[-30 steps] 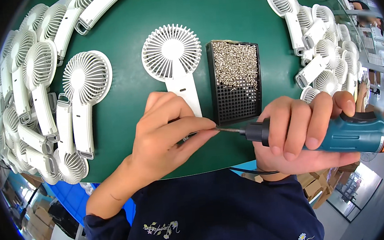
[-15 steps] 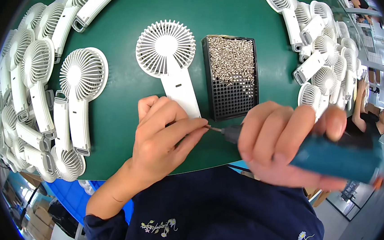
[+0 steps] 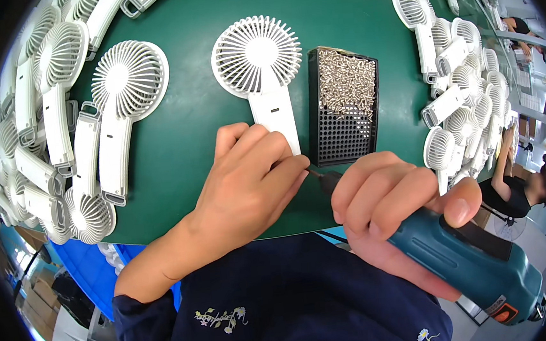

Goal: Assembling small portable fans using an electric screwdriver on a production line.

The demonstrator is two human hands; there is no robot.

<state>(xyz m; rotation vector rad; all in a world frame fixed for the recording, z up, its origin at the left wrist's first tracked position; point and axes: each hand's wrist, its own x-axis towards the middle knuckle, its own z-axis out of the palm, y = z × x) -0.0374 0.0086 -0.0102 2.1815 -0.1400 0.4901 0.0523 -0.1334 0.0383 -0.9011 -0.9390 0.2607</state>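
A white handheld fan [image 3: 273,109] lies on the green table with its round grille at the far end. My left hand [image 3: 248,179] is closed over the lower end of its handle, thumb and forefinger pressed together at the tip. Whether those two fingers pinch a small screw cannot be seen. My right hand [image 3: 391,206] grips a teal electric screwdriver [image 3: 466,258], its body slanting down to the right. The bit's tip meets the left fingertips beside the handle's end. Right of the fan sits a black perforated tray [image 3: 341,136] with many small silvery screws [image 3: 346,81].
White fans [image 3: 57,123] crowd the left side of the green table [image 3: 182,81], and one fan [image 3: 119,86] lies nearer the middle. Another heap of fans [image 3: 463,104] covers the right side. A blue bin [image 3: 88,262] stands below the table's left edge. A co-worker [image 3: 521,186] sits at far right.
The screwdriver's rear end has swung downward, and its tip stays at my left fingertips. The fan and tray appear slightly farther right in view. My left hand keeps its hold.
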